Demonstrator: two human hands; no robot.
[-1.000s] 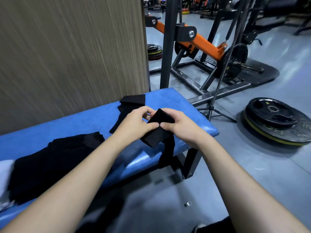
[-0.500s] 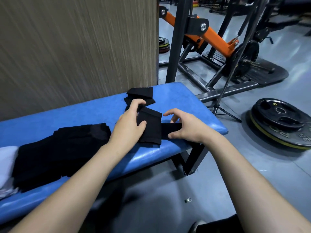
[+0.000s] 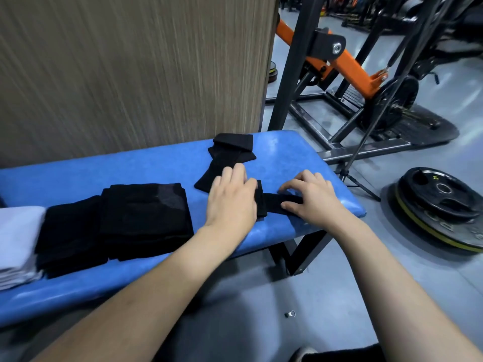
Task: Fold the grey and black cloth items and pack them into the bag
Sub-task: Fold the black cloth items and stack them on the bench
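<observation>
A small black cloth strip (image 3: 277, 205) is lying flat on the blue padded bench (image 3: 156, 168), near its right end, and both hands are resting on it. The left hand (image 3: 231, 199) is pressing palm-down on the strip's thicker, folded left part, its fingers lying close together and pointing away from the person. The right hand (image 3: 311, 197) is sitting on the strip's right end, its fingers curled and slightly spread, with the thumb lying along the cloth's near edge; whether it is pinching the cloth or only pressing it cannot be told. Just beyond the left hand, more small black cloth pieces (image 3: 230, 152) are lying overlapped on the bench. Farther left, a folded black garment (image 3: 146, 218) is lying beside another dark folded pile (image 3: 70, 231), which is touching a white folded cloth (image 3: 18, 241) at the frame's edge. To the right, weight plates (image 3: 441, 205) are lying stacked on the grey floor (image 3: 326, 296).
</observation>
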